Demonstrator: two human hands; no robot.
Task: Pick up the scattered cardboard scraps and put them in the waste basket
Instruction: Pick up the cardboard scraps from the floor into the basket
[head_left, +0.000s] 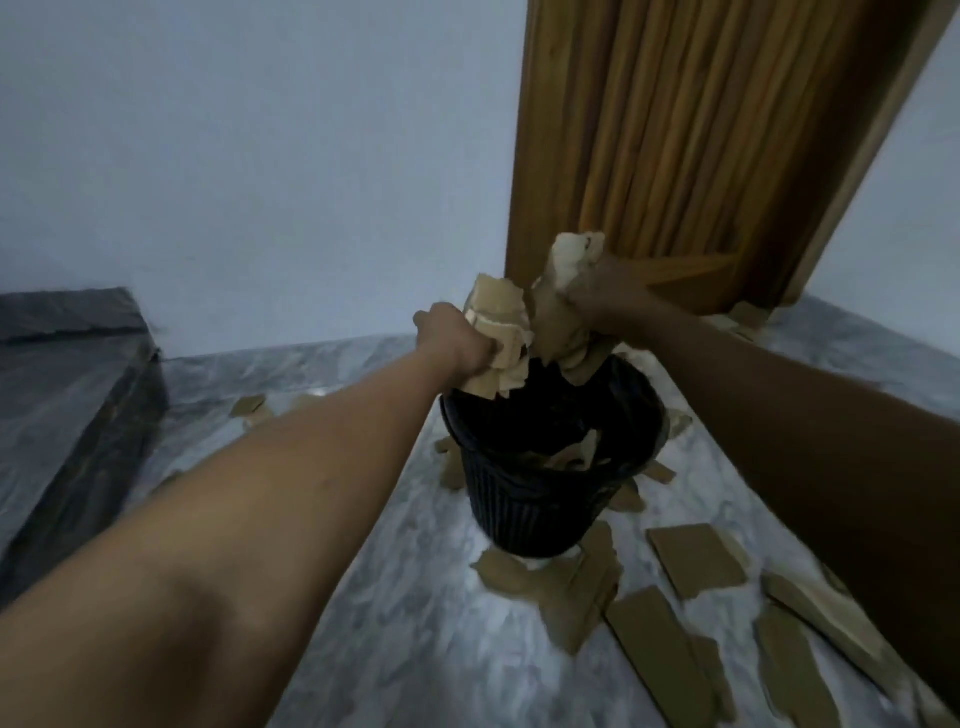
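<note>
Head view: the left hand clamps its fingers on cardboard scraps over the waste basket rim at 11 o'clock. The right hand grips a second bunch at 1 o'clock. Loose scraps lie on the floor around the basket, mostly at 4 to 6 o'clock.

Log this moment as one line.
left hand grips torn brown cardboard scraps | right hand grips crumpled pale cardboard wad | both over black ribbed waste basket | flat cardboard pieces on marble floor

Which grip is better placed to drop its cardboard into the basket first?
Left, probably. The left grip holds the left bundle lower, its bottom edge already at the basket rim. The right grip holds the right bundle higher, toward the far rim.
</note>
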